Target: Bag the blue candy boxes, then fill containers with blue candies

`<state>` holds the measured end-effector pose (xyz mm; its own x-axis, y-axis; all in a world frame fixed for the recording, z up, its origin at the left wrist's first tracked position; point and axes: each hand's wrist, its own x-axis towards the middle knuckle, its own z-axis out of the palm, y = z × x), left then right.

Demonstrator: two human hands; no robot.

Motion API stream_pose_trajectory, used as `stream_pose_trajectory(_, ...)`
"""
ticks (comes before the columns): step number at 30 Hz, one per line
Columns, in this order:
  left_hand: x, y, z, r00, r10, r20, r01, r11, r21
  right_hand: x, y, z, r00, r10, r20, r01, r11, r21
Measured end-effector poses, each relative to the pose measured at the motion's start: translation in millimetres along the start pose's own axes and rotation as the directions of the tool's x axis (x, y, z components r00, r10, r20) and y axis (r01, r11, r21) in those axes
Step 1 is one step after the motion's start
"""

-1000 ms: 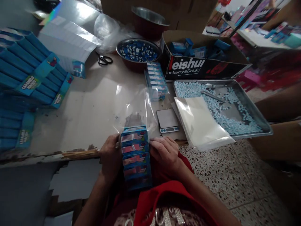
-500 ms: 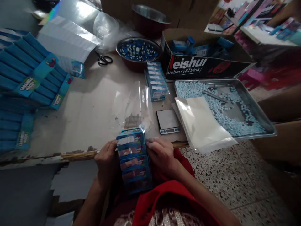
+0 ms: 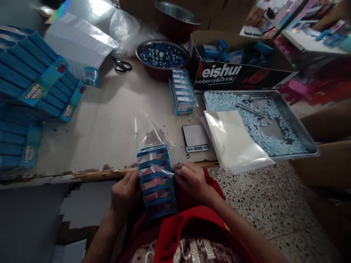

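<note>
A row of blue candy boxes leans over the table's front edge, its lower end against the person's lap. A clear plastic bag covers its upper end and spreads onto the table beyond it. My left hand has its curled fingers at the left side of the row and bag edge. On the right side, my right hand pinches the edge of the clear bag beside the boxes. The fingertips of my left hand are partly hidden behind the row.
A small scale lies right of the bag, beside clear sleeves overlapping a metal tray of small candies. Behind stand a wrapped box row, a candy bowl and a carton. Scissors and stacked blue boxes are left.
The clear bag has come down further over the upper boxes, and its far end lies closer. The boxes now form one even row. My right hand has shifted slightly right and down.
</note>
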<state>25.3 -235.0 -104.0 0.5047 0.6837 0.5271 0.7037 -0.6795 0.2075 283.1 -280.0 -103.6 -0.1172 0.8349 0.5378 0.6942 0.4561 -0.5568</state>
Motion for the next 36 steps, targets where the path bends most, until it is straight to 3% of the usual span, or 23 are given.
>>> stream_pose_trajectory(5,4,3,-4.4,0.997,-0.025,0.072,0.033,0.993,-0.115,-31,-11,-9,0.997,0.068,-0.043,-0.063,0.993,0.104)
stream_pose_trajectory(8,3,8,-6.6,0.989,-0.13,0.07,0.139,0.982,-0.131,-25,-14,-6,0.993,0.115,-0.016,-0.114,0.991,0.077)
stream_pose_trajectory(10,6,12,-6.2,0.988,-0.144,0.059,0.149,0.984,-0.097,-17,-16,-2,0.993,0.109,-0.039,-0.108,0.994,0.027)
stream_pose_trajectory(15,13,14,-8.7,0.998,-0.063,-0.026,0.064,0.997,0.05,-13,-17,-2,0.999,0.016,-0.038,-0.019,0.996,-0.082)
stream_pose_trajectory(20,7,12,-17.8,0.996,0.086,0.016,-0.087,0.986,0.139,-22,-13,-11,0.983,-0.178,0.039,0.182,0.962,-0.202)
stream_pose_trajectory(29,-21,17,-27.6,0.976,0.174,0.132,-0.18,0.983,0.04,-38,-8,-19,0.957,-0.255,0.137,0.283,0.924,-0.258)
stream_pose_trajectory(36,-61,31,-37.5,0.949,0.275,0.153,-0.275,0.961,-0.017,-70,-21,-37,0.928,-0.28,0.246,0.325,0.931,-0.168)
